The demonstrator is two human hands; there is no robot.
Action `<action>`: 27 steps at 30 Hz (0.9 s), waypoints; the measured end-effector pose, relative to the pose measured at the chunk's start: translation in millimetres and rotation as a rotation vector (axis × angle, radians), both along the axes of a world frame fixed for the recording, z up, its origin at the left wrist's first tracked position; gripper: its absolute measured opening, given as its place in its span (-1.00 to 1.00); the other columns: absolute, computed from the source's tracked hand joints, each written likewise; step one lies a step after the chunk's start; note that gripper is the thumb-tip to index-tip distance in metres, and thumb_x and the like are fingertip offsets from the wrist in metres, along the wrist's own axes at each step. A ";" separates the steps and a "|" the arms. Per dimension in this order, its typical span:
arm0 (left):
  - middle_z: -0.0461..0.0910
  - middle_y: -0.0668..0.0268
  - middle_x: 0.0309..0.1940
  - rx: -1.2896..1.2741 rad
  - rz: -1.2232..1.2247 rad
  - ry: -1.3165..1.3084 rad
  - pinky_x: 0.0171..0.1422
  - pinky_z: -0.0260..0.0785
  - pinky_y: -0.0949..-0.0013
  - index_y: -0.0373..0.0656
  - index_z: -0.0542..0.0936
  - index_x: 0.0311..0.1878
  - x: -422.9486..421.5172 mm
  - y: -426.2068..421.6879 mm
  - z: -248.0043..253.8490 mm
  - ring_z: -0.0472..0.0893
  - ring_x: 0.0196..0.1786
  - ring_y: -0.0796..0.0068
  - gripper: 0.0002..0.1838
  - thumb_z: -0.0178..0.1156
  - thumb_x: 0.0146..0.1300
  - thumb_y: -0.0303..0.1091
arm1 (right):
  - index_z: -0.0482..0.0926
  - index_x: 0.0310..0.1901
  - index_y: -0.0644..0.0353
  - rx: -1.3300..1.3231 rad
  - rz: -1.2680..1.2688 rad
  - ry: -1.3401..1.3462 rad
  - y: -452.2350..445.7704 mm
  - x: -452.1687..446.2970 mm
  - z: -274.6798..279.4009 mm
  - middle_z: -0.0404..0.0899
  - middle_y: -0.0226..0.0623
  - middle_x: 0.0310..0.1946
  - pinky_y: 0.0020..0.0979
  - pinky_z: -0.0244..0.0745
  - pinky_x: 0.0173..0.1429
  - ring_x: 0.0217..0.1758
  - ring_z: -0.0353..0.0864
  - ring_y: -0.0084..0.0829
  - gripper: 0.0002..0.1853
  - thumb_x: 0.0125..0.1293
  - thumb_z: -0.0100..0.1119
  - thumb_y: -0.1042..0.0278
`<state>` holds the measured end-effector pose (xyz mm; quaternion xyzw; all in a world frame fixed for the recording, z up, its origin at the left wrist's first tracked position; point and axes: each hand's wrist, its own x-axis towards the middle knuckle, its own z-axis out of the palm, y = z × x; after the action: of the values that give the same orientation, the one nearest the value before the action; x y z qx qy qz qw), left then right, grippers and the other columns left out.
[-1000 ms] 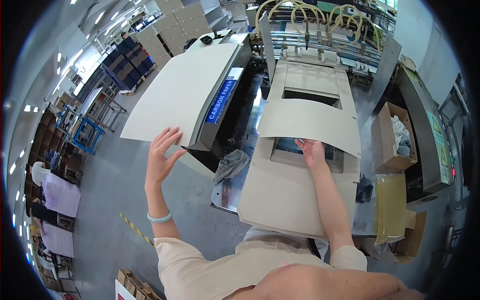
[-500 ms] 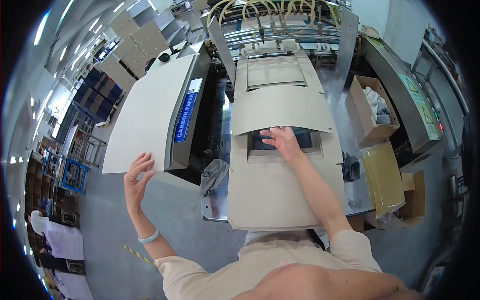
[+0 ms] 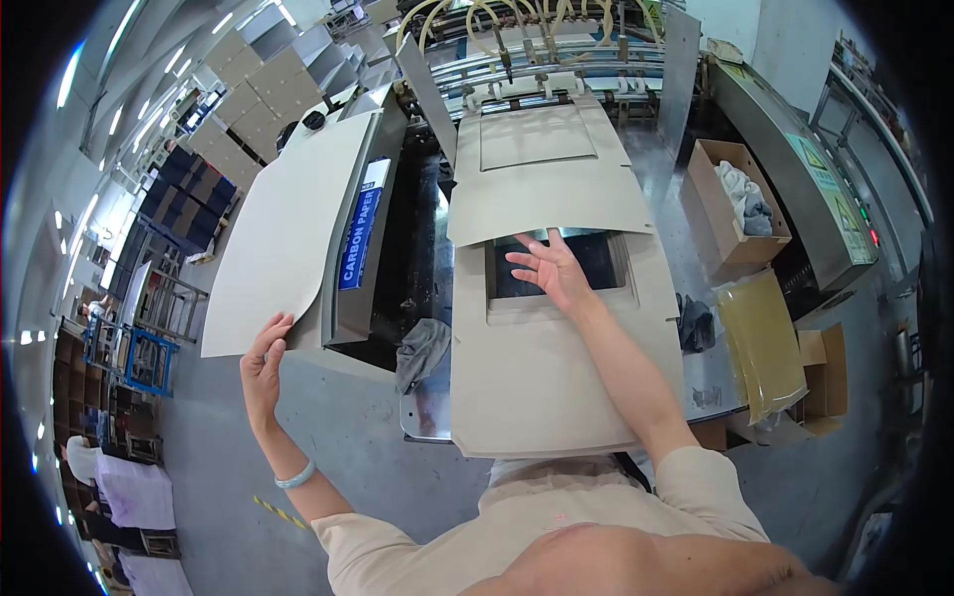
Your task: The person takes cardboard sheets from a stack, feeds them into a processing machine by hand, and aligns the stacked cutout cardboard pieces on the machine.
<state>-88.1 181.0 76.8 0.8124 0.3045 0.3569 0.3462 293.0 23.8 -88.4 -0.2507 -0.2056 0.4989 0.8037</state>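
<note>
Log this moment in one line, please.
Left hand: pinching lifted corner of pale sheet | Right hand: open, at near edge of beige board

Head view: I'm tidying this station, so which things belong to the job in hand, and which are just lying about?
Seemingly part of the job:
white sheet, by the left hand
curved board, by the right hand
board stack with a cut-out window

Probably just lying about:
grey rag
dark cloth
open carton holding cloths
yellowish pack
</note>
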 end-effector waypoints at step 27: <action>0.69 0.28 -0.29 0.790 0.428 -0.103 -0.07 0.39 0.49 -0.24 0.59 -0.23 17.9 -39.2 8.4 0.59 -0.26 0.46 -0.91 0.10 0.27 -0.57 | 0.26 0.35 0.16 -0.307 0.208 -0.281 5.7 1.0 -2.2 0.50 -0.09 0.12 -0.42 0.51 -0.10 -0.12 0.59 -0.43 -0.43 0.32 0.11 0.29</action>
<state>-70.1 141.8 85.2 0.7820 0.2887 0.5494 -0.0572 293.9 29.5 -90.6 -0.4142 -0.2620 0.5648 0.6639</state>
